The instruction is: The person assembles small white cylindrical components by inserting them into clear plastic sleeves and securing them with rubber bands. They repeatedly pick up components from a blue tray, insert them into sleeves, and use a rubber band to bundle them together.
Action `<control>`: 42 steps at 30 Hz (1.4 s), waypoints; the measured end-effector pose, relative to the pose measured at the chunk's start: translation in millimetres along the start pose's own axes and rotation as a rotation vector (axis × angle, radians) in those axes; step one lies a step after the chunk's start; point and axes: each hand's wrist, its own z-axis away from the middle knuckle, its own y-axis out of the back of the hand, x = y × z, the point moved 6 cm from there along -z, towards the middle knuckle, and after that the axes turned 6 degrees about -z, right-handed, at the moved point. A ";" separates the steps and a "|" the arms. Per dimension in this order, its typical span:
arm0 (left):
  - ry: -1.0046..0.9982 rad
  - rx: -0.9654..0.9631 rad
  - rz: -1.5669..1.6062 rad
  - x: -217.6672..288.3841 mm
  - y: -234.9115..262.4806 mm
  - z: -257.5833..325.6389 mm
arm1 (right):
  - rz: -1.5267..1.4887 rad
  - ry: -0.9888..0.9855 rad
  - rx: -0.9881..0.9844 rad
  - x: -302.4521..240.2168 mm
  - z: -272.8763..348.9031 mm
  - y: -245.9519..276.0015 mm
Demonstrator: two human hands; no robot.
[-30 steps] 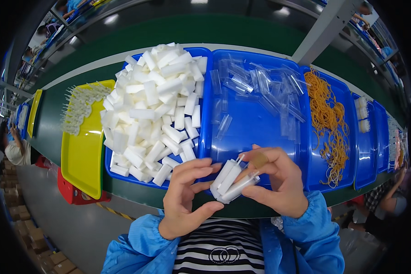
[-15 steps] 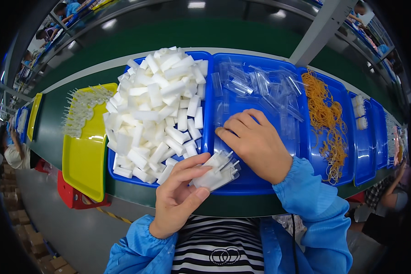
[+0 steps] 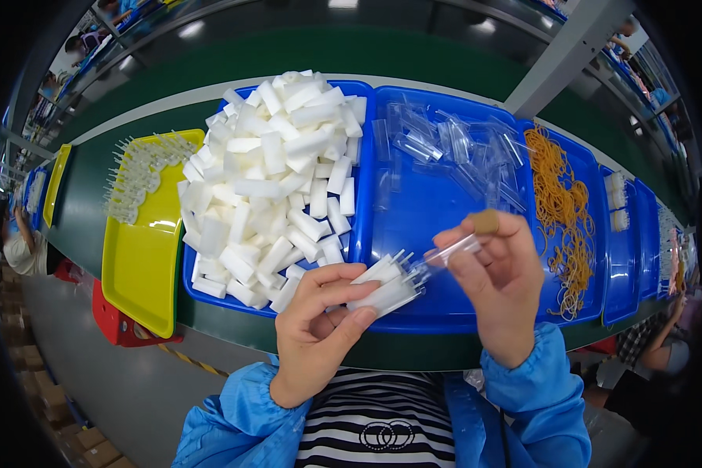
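Hands grip tight: left hand [image 3: 320,327] holds white blocks [image 3: 384,287], right hand [image 3: 498,282] clear sleeve [image 3: 448,253].

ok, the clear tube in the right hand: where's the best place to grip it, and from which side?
Probably the outer end, pinched across its width from the right, as the right hand holds it. The clear tube is slim and lies nearly level, its inner end pointing at the white pieces in the left hand. That grip leaves the inner end free.
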 end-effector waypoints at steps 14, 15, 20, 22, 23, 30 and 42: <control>-0.098 0.028 -0.240 4.3 -15.3 -1.3 | 0.210 0.184 -0.158 5.4 21.7 1.0; -0.088 0.043 -0.237 3.9 -15.8 -2.0 | 0.152 0.125 -0.150 8.5 20.6 3.1; -0.046 0.059 -0.219 4.0 -21.0 -3.6 | 0.020 0.072 -0.016 18.6 27.1 8.2; -0.047 0.070 -0.236 5.4 -22.8 -4.9 | 0.283 0.354 -0.068 12.0 32.1 7.4; -0.052 0.067 -0.268 5.7 -22.9 -4.6 | 0.413 0.494 -0.093 9.3 35.5 6.0; -0.210 0.073 -0.419 15.9 -19.7 -3.0 | 0.523 0.355 -0.062 2.4 14.1 17.3; -0.137 0.028 0.040 -1.1 -12.9 2.2 | 0.153 0.154 -0.079 17.2 15.8 19.1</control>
